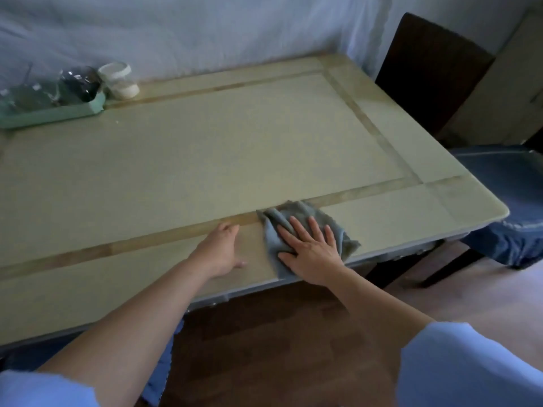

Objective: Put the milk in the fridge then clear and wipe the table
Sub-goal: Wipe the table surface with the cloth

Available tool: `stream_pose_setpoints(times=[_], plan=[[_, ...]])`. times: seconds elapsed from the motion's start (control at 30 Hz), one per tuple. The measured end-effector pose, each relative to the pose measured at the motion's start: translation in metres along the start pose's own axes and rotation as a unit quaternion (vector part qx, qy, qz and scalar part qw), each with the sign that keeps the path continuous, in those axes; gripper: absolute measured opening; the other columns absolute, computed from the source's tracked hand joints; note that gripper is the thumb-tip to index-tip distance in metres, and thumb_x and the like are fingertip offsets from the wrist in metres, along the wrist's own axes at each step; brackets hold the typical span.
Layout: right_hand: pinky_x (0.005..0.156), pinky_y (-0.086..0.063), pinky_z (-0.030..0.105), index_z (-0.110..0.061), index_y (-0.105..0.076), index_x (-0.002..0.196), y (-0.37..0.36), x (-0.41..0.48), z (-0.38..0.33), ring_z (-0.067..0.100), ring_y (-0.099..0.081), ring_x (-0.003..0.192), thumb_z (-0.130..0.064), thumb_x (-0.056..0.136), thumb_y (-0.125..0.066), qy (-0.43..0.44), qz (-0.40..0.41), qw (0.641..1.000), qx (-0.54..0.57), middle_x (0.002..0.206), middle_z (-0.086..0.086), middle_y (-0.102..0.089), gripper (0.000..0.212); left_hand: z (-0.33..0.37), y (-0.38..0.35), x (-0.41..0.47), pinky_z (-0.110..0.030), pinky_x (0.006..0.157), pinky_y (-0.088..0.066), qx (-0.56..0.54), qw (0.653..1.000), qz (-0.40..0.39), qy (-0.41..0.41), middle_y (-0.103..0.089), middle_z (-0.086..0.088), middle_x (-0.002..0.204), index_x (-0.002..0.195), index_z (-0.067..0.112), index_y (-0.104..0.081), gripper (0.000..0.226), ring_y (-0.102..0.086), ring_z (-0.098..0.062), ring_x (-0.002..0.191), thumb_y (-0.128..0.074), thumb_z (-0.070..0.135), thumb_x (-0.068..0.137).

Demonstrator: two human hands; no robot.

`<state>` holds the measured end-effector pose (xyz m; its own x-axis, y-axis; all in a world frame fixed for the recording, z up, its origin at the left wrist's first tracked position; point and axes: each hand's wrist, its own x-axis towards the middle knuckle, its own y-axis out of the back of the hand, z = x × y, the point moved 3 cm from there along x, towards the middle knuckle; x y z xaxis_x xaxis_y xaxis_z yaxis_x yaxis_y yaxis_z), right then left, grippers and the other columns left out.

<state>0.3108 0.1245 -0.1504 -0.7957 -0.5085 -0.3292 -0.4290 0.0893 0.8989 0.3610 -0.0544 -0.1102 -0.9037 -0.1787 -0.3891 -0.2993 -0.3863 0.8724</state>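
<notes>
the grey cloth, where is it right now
In the head view the grey cloth lies flat at the table's near edge, towards its right corner, pressed under the right hand, with the left hand just beside it.

— What sort of place is shown?

— A home dining area is suggested. A pale counter (205,148) is flanked by a dark wooden chair (426,77) with a blue cushioned seat (505,183).

— What else?

— A mint tray (50,114) of glassware and a white jar (119,80) are kept against a cloth-draped wall (191,27), and wood flooring (279,342) is seen below.
</notes>
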Motion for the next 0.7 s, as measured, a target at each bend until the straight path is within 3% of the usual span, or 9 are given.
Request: stream_pose_setpoints(times=[0.27, 0.4, 0.53, 0.7], plan=[[0.118, 0.006, 0.048, -0.047, 0.001, 0.147, 0.068, -0.016, 0.223, 0.023, 0.014, 0.147, -0.059, 0.094, -0.027, -0.215, 0.023, 0.976, 0.024, 0.159, -0.013, 0.012, 0.061, 0.084, -0.018, 0.055, -0.029, 0.118, -0.014, 0.015, 0.999, -0.024, -0.039, -0.007, -0.007, 0.159, 0.150, 0.012, -0.013, 0.097, -0.010, -0.022, 0.147, -0.073, 0.033, 0.077], [0.116, 0.007, 0.053, -0.044, 0.002, 0.148, 0.081, -0.007, 0.242, 0.027, 0.017, 0.146, -0.058, 0.094, -0.025, -0.294, 0.020, 0.955, 0.035, 0.159, -0.010, 0.015, 0.062, 0.093, -0.021, 0.068, -0.033, 0.120, -0.014, 0.030, 0.999, -0.013, -0.021, -0.009, -0.005, 0.158, 0.150, 0.014, -0.014, 0.100, -0.010, -0.023, 0.147, -0.075, 0.037, 0.074], [0.115, 0.010, 0.055, -0.042, 0.003, 0.148, 0.071, 0.021, 0.173, 0.029, 0.019, 0.145, -0.055, 0.095, -0.022, -0.212, 0.031, 0.977, 0.020, 0.159, -0.009, 0.016, 0.060, 0.067, -0.017, 0.065, -0.031, 0.120, -0.013, 0.012, 1.000, -0.002, 0.025, -0.009, -0.008, 0.158, 0.149, 0.011, -0.015, 0.106, -0.009, -0.023, 0.147, -0.078, 0.042, 0.069], [0.111, 0.017, 0.054, -0.041, 0.001, 0.149, 0.036, 0.067, 0.037, 0.029, 0.023, 0.144, -0.053, 0.095, -0.025, -0.005, 0.006, 1.000, -0.001, 0.159, -0.008, 0.016, 0.061, 0.011, -0.003, 0.048, -0.032, 0.119, -0.015, -0.010, 0.997, 0.019, 0.081, -0.011, -0.008, 0.158, 0.149, 0.011, -0.016, 0.111, -0.010, -0.022, 0.146, -0.078, 0.047, 0.064]])
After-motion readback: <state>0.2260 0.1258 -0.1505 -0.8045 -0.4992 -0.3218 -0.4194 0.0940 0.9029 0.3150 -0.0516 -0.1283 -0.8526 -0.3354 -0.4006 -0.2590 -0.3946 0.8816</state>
